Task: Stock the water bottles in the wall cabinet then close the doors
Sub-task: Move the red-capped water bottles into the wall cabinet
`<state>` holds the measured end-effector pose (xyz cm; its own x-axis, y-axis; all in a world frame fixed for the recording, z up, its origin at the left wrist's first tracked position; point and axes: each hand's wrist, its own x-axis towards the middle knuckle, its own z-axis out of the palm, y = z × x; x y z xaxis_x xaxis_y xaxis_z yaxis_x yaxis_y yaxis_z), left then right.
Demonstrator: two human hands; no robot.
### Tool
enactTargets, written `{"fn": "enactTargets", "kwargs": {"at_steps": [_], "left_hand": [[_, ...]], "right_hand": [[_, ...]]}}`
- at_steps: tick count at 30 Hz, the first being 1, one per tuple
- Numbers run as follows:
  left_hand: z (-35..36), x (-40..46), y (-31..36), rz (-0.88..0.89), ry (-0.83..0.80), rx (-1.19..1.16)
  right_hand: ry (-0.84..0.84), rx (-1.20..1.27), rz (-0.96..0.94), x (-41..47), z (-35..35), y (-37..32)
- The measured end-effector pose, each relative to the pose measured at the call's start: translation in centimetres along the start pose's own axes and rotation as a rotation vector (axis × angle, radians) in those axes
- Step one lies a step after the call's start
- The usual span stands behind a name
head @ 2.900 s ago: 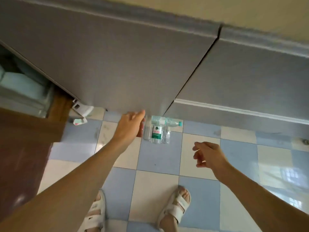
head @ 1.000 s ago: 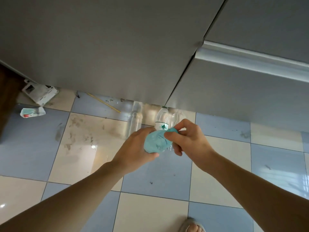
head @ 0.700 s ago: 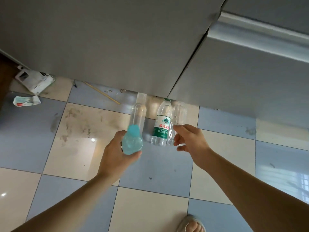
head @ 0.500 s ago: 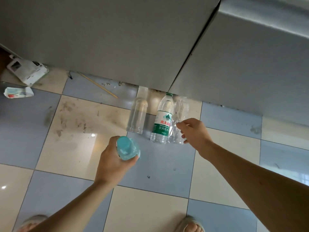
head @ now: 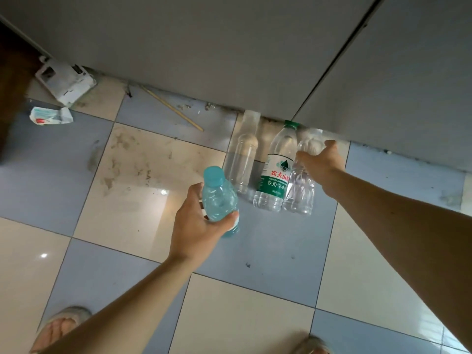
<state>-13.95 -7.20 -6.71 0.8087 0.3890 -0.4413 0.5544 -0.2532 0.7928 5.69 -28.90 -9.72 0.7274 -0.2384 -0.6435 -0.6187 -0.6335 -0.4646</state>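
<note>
My left hand (head: 196,226) grips a blue-capped, blue-tinted water bottle (head: 218,198) above the tiled floor. Three more bottles stand on the floor against the grey cabinet (head: 204,47): a clear unlabelled bottle (head: 242,162), a green-labelled bottle (head: 277,172) and a clear bottle (head: 302,187) at the right. My right hand (head: 319,164) closes round the upper part of that right clear bottle, hiding its neck. The cabinet's two grey doors are shut, with a dark seam (head: 332,62) between them.
A white paper box (head: 66,81) and a crumpled wrapper (head: 49,116) lie at the left by a dark wooden panel (head: 12,80). A thin stick (head: 173,109) lies along the cabinet base. My sandalled feet (head: 61,325) stand at the bottom edge.
My left hand has drawn the blue bottle back and to the left of the row. My right hand has reached forward from the blue bottle onto the right clear bottle.
</note>
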Motion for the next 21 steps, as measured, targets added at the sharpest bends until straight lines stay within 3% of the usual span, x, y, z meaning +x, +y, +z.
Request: {"fn": "enactTargets", "kwargs": {"at_steps": [6, 13, 21], "left_hand": [[0.2, -0.8, 0.3, -0.044, -0.027, 0.007], [0.7, -3.1, 1.2, -0.132, -0.044, 0.061], [-0.5, -3.6, 2.1, -0.051, -0.037, 0.060]], "right_hand": [[-0.003, 0.115, 0.004, -3.9, -0.4, 2.7], [-0.017, 0.225, -0.150, -12.1, -2.8, 6.0], [0.042, 0.209, -0.312, -18.1, -1.7, 8.6]]}}
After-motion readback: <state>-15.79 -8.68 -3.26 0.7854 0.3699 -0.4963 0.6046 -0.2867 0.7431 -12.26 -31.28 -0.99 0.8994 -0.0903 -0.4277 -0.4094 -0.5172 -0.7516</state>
